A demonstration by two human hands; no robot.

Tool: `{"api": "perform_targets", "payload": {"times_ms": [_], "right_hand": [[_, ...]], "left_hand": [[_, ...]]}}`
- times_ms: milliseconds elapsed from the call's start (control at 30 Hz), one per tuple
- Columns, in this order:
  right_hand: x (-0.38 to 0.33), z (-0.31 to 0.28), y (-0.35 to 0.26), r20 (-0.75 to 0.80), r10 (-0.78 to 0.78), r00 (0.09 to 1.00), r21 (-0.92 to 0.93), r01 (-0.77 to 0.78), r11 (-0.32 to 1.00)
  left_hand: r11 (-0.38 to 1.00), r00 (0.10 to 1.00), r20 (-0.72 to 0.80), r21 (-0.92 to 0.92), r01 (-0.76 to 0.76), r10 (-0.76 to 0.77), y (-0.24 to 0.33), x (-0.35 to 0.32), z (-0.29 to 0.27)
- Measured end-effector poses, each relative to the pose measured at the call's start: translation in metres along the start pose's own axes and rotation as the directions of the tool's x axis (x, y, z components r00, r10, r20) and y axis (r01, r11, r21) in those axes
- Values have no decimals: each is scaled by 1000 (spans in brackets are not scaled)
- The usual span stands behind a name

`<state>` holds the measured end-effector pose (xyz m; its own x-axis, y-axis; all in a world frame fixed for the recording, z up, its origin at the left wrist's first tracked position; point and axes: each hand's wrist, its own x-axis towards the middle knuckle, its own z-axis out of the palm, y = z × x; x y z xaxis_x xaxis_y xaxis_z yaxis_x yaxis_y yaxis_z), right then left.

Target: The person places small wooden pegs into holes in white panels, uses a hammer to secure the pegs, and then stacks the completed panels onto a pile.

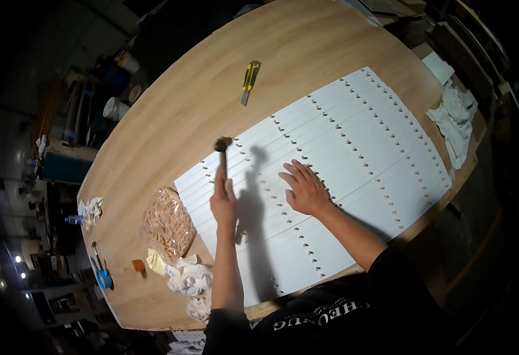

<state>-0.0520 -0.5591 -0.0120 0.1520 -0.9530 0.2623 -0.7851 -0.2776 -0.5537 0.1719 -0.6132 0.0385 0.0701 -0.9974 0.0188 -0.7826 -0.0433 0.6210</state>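
My left hand (223, 206) is wrapped round the wooden handle of a hammer (223, 145), whose dark head points away from me above the white panels. My right hand (308, 190) is open, fingers spread, low over or on the white panels (354, 183); whether it touches them I cannot tell. The panels lie side by side on a wooden table, with rows of short wooden dowels (382, 188) sticking up from them. Left of the panels lies a clear plastic bag full of loose dowels (169, 220).
On the table (182, 100) lie a yellow and black utility knife (250, 80) at the far side, crumpled white cloths (190, 278) by the bag, a small orange object (138, 265) and a blue tool (101, 275). Another crumpled white cloth (453, 121) rests at the right edge.
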Motion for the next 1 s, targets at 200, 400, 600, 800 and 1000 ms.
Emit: {"api": "perform_targets", "payload": {"times_ms": [200,400,600,800,1000], "right_hand": [[1,1,-3,15,-9,1000,13,9,1000],[7,0,-13,5,-18,1000,21,18,1000],[0,0,-1,-15,3,1000,-11,-3,1000],[9,-2,-7,-13,-34,999,8,34,999],[0,-3,0,6,13,1000,-7,-13,1000]], "left_hand": [[979,976,-96,-31,-200,196,-2,13,-7],[988,993,-37,110,-112,116,-37,27,3],[990,996,-87,-139,-38,26,11,25,-7],[973,972,-108,119,-196,209,-26,39,-6],[999,995,-94,-2,-44,44,4,42,5]]}}
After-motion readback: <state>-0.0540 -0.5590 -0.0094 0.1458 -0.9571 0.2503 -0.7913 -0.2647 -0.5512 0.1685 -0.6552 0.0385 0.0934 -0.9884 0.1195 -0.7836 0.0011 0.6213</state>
